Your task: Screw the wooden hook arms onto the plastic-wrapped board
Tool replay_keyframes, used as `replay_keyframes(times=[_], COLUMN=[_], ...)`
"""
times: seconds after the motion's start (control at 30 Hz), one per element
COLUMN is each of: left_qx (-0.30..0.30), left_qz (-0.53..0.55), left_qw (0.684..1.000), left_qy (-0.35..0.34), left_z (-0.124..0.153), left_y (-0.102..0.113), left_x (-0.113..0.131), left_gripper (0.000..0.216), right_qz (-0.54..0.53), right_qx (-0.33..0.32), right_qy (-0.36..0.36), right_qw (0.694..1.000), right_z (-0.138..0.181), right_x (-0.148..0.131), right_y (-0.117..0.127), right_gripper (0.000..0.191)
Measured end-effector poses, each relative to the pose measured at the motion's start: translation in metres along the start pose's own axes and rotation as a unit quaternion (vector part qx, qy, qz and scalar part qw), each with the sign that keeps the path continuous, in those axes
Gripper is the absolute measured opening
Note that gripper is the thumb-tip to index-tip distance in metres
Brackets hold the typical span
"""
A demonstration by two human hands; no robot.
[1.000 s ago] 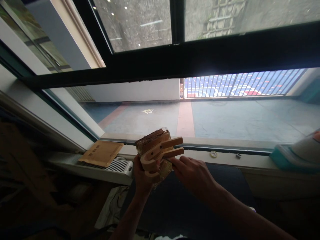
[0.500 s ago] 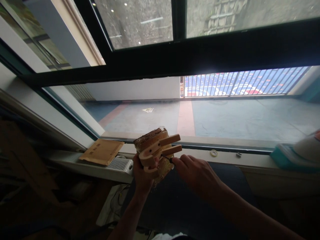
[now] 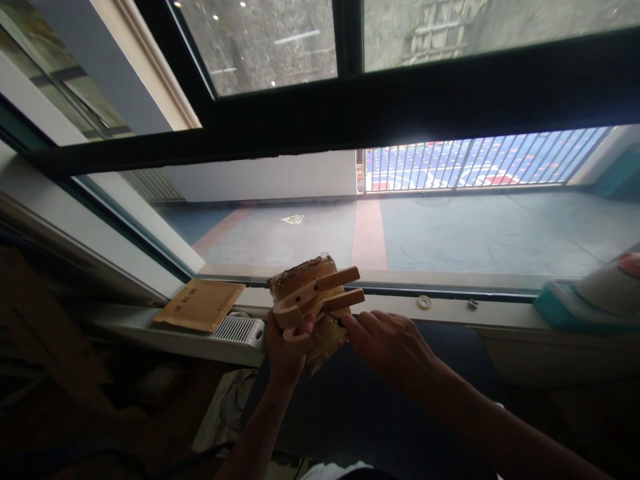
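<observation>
Near the middle of the view, my left hand (image 3: 285, 353) is closed around hook-shaped pieces of pale wood (image 3: 295, 308) with small dark holes in one face. Two straight wooden ends point to the right. Against the wood is a brown block (image 3: 327, 347) with a shiny, clear-looking cover and a rough dark upper edge; how the two are joined is hidden. My right hand (image 3: 387, 340) pinches a thin dark tool (image 3: 334, 316). Its tip reaches the lower wooden piece, and its exact kind is too dark to make out.
Below my hands is a dark tabletop (image 3: 350, 413). A brown padded envelope (image 3: 200, 305) lies on the white radiator (image 3: 253, 332) at left. Along the sill (image 3: 400, 305) are a tape roll (image 3: 424, 302) and a small grey object (image 3: 473, 305); a teal box (image 3: 565, 307) stands at right.
The view has shifted slightly. The wooden pieces are turned a little in my left hand, and the dark tool stays at the wood in my right hand.
</observation>
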State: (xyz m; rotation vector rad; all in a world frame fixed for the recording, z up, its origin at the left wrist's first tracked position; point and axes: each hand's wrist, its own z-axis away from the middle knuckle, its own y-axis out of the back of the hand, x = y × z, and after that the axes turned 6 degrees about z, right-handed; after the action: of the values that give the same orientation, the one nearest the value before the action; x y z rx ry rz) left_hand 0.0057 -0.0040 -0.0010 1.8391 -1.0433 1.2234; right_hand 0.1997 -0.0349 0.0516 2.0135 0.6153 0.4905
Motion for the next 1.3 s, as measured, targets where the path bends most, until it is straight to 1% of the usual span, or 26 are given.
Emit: replay_keyframes(times=[0.1,0.2,0.27,0.33,0.4,0.47,0.53,0.63,0.7,0.73,0.8,0.83,0.9,0.97,1.03,1.1,1.13,1.17,1.2,1.27,1.3], left_qx=[-0.012,-0.012,0.004,0.021,0.033,0.029,0.019,0.008,0.005,0.004,0.009,0.015,0.022,0.025,0.026,0.032,0.037,0.038,0.039,0.036,0.031], left_qz=[0.007,0.013,0.006,-0.002,0.001,0.011,0.014,0.007,0.014,0.022,0.030,0.028,0.017,0.016,0.025,0.031,0.034,0.036,0.036,0.028,0.022], left_qw=[1.000,1.000,0.999,0.999,0.998,0.998,0.999,0.999,0.999,0.999,0.999,0.999,0.999,0.999,0.998,0.998,0.998,0.998,0.998,0.998,0.999], left_qy=[-0.008,-0.018,-0.031,-0.046,-0.055,-0.052,-0.043,-0.039,-0.036,-0.031,-0.023,-0.024,-0.033,-0.043,-0.045,-0.046,-0.046,-0.045,-0.044,-0.039,-0.038], left_z=[0.000,-0.001,-0.001,-0.001,-0.001,-0.001,-0.001,0.000,0.001,0.001,0.001,0.001,0.001,0.002,0.003,0.005,0.006,0.006,0.007,0.008,0.008], left_y=[0.001,0.002,0.002,0.001,0.000,-0.001,-0.001,0.000,-0.001,-0.001,-0.002,-0.002,-0.002,-0.001,-0.001,-0.001,-0.001,-0.001,-0.001,0.000,0.000], left_x=[-0.004,-0.006,-0.004,-0.001,0.003,0.003,0.001,-0.004,-0.005,-0.005,-0.003,-0.002,0.000,0.003,0.005,0.005,0.005,0.004,0.003,0.001,0.000], left_gripper=[0.054,0.055,0.053,0.050,0.050,0.050,0.049,0.049,0.049,0.048,0.046,0.045,0.046,0.049,0.051,0.053,0.053,0.053,0.052,0.048,0.047], right_qz=[-0.018,-0.079,-0.160,-0.236,-0.274,-0.267,-0.216,-0.087,-0.022,-0.008,-0.007,-0.022,-0.084,-0.176,-0.266,-0.319,-0.328,-0.326,-0.312,-0.247,-0.198], right_qx=[-0.013,-0.027,-0.033,-0.042,-0.059,-0.074,-0.074,-0.050,-0.039,-0.036,-0.036,-0.039,-0.047,-0.052,-0.061,-0.076,-0.085,-0.093,-0.096,-0.094,-0.086], right_qy=[-0.025,-0.090,-0.156,-0.222,-0.260,-0.256,-0.217,-0.099,-0.027,-0.010,-0.023,-0.046,-0.111,-0.182,-0.245,-0.287,-0.295,-0.293,-0.282,-0.235,-0.198], right_qw=[0.999,0.992,0.974,0.945,0.924,0.926,0.949,0.990,0.999,0.999,0.999,0.998,0.989,0.966,0.930,0.900,0.893,0.894,0.902,0.935,0.956], right_z=[-0.001,0.000,0.000,0.001,0.001,0.000,-0.001,-0.002,-0.002,-0.001,0.000,0.000,0.001,0.001,0.001,0.001,0.000,0.000,-0.001,-0.001,-0.002], right_x=[0.000,-0.003,-0.007,-0.010,-0.010,-0.009,-0.007,-0.004,-0.003,-0.002,-0.003,-0.003,-0.006,-0.009,-0.010,-0.010,-0.009,-0.009,-0.008,-0.008,-0.007], right_y=[0.001,-0.002,-0.003,-0.003,-0.001,0.002,0.006,0.009,0.009,0.008,0.004,0.003,0.000,-0.001,-0.001,0.001,0.002,0.004,0.006,0.010,0.012], right_gripper=[0.022,0.021,0.023,0.024,0.024,0.024,0.024,0.026,0.028,0.029,0.027,0.026,0.023,0.023,0.024,0.025,0.025,0.025,0.025,0.024,0.025])
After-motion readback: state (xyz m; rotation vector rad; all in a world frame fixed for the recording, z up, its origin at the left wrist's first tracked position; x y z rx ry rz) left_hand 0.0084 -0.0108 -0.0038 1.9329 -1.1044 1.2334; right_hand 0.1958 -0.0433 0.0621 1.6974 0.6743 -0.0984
